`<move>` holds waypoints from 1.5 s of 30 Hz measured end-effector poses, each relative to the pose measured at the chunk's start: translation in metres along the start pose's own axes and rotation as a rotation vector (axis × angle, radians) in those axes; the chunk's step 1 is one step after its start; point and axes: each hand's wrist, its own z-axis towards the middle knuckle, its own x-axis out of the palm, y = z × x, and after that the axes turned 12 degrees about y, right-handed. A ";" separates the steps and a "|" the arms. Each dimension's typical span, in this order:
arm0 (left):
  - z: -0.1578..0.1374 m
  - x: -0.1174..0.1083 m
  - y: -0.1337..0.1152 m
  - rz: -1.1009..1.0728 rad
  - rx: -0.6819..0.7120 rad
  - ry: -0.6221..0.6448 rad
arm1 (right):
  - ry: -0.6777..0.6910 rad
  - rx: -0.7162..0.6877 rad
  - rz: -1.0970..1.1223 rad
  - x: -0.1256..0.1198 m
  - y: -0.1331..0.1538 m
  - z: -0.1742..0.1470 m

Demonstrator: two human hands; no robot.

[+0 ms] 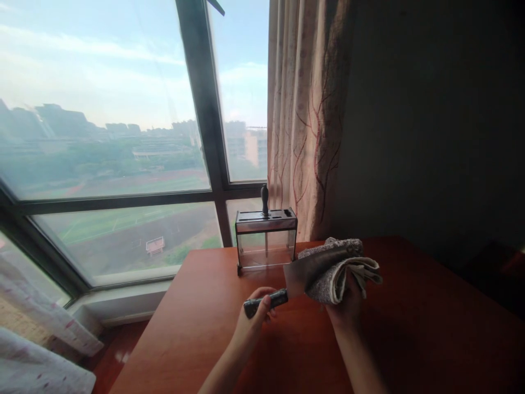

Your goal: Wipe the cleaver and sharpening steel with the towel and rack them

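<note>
My left hand (262, 309) is closed round the black handle of a cleaver (296, 278), which is held above the table with its broad blade pointing right. My right hand (348, 307) grips a folded grey cloth (324, 287), speckled on one face and pale on the other. The cloth wraps around the blade, with folds showing on both sides of it. Part of the blade and most of my right fingers are hidden by the cloth. Behind the cleaver stands a clear-sided knife block (266, 223), with one dark-handled tool (264, 200) upright in its top.
The reddish-brown wooden table (197, 306) runs beneath both hands. Beyond its back edge are a large window with a dark frame (123, 203) and a beige curtain (303, 120). A pale patterned fabric (41, 361) hangs at lower left. A dark wall (430, 109) rises at right.
</note>
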 end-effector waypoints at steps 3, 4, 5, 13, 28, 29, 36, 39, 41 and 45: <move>0.003 0.001 0.011 -0.028 0.008 0.022 | 0.004 0.007 0.020 0.003 0.000 -0.003; 0.004 0.001 0.014 -0.045 0.010 0.033 | 0.004 0.008 0.016 0.004 -0.003 -0.004; 0.005 0.001 0.016 -0.060 0.013 0.043 | 0.004 0.007 0.004 0.006 -0.006 -0.006; 0.000 0.011 0.035 -0.149 0.012 0.017 | 0.141 0.299 -0.102 0.013 -0.046 -0.032; -0.007 0.008 -0.012 0.051 0.120 0.068 | 0.058 0.104 -0.053 0.012 -0.028 -0.004; -0.008 0.009 -0.015 0.047 0.112 0.066 | 0.055 0.107 -0.045 0.010 -0.023 -0.001; -0.008 0.000 -0.020 -0.141 0.070 0.076 | -0.069 0.061 -0.034 -0.003 -0.006 0.008; -0.008 -0.004 -0.024 -0.221 0.054 0.037 | -0.071 0.034 -0.036 -0.004 -0.002 0.008; -0.007 -0.004 -0.027 -0.260 0.045 0.002 | -0.048 0.029 -0.021 -0.002 -0.002 0.007; -0.006 -0.001 -0.025 -0.304 0.034 -0.034 | -0.001 0.057 0.040 0.000 -0.003 0.003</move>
